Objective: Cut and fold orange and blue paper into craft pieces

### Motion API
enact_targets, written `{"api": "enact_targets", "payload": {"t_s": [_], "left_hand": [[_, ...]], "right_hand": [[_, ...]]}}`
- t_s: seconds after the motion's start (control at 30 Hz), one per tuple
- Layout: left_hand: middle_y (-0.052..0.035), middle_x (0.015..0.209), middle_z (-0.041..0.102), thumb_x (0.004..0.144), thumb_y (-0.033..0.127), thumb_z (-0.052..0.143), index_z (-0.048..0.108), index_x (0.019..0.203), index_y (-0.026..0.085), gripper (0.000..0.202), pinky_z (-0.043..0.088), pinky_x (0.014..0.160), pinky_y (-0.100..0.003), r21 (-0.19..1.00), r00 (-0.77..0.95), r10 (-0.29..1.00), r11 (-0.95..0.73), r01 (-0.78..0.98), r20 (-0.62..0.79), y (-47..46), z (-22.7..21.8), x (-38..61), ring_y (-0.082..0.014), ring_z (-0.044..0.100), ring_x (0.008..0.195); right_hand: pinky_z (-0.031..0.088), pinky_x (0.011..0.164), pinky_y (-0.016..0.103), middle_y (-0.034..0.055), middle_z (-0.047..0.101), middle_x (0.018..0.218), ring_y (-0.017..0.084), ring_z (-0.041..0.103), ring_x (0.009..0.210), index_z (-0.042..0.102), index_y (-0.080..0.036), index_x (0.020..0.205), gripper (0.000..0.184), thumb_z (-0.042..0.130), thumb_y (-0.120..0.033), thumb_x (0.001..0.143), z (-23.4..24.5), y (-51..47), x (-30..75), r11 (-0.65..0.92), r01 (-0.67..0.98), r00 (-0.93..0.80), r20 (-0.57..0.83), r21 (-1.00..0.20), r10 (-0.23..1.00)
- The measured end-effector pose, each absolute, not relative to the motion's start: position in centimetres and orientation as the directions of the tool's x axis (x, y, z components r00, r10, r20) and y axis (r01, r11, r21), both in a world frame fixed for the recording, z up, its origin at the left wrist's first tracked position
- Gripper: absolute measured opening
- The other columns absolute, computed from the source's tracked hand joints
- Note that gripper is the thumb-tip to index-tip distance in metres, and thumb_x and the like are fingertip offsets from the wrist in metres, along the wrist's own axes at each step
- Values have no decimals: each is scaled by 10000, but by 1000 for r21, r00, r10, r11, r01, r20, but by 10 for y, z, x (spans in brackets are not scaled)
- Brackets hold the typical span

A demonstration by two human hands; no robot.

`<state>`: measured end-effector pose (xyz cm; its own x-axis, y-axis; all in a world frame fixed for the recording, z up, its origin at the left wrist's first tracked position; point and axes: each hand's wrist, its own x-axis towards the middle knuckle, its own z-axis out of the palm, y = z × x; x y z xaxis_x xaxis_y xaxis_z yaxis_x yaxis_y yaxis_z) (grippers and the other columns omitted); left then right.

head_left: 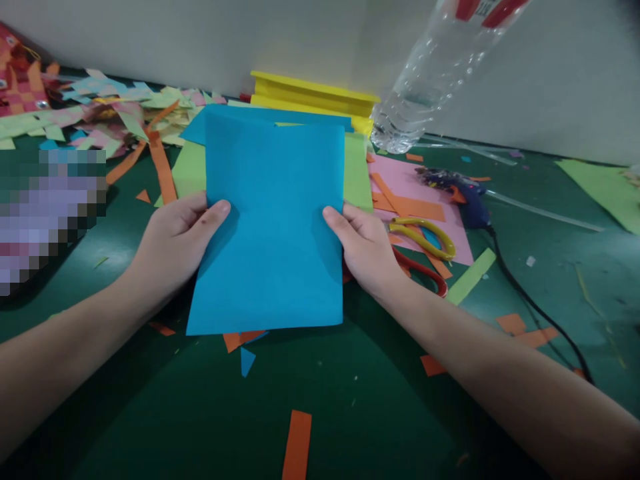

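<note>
A blue sheet of paper (275,227) is held up over the green table (200,413), between both my hands. My left hand (175,243) pinches its left edge, thumb on the front. Its right edge is pinched by my right hand (363,247), thumb on the front too. Green paper (356,173) and another blue sheet (197,127) lie behind it. Under my right hand lie scissors: one yellow-handled pair (425,233) and a red-handled pair (425,273).
A clear plastic bottle (425,80) leans at the back right beside a yellow folded stack (310,93). A blue glue gun (470,200) with a black cable (540,313) lies on the right by pink paper (405,180). Orange strips (297,443) and woven paper scraps (100,107) are scattered about.
</note>
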<state>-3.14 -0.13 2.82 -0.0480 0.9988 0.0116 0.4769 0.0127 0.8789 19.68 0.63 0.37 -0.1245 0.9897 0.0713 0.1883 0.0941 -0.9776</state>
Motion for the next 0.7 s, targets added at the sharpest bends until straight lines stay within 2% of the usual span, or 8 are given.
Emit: {"api": "enact_targets", "payload": {"t_s": [0.27, 0.5, 0.7], "left_hand": [[17, 747, 677, 850, 370, 500, 635, 809, 198, 222, 436, 512, -199, 874, -53, 999, 16, 485, 11, -1, 28, -32, -120, 581, 593], [30, 694, 639, 847, 379, 507, 629, 804, 205, 217, 420, 492, -200, 868, -51, 998, 3, 497, 25, -1, 26, -32, -113, 550, 550], [27, 643, 610, 855, 364, 485, 603, 750, 205, 224, 408, 479, -205, 854, -52, 999, 23, 520, 5, -2, 29, -30, -120, 547, 539]], "right_hand": [[241, 471, 266, -63, 291, 542, 80, 284, 489, 330, -220, 593, 374, 482, -335, 914, 4, 5, 195, 234, 300, -177, 187, -925, 966], [242, 471, 269, -57, 319, 549, 86, 302, 497, 364, -217, 603, 377, 493, -399, 907, 3, 6, 196, 175, 276, -149, 137, -945, 979], [311, 497, 271, -34, 355, 589, 109, 384, 539, 419, -221, 631, 373, 508, -479, 886, 3, 5, 197, 116, 221, -126, 90, -968, 988]]}}
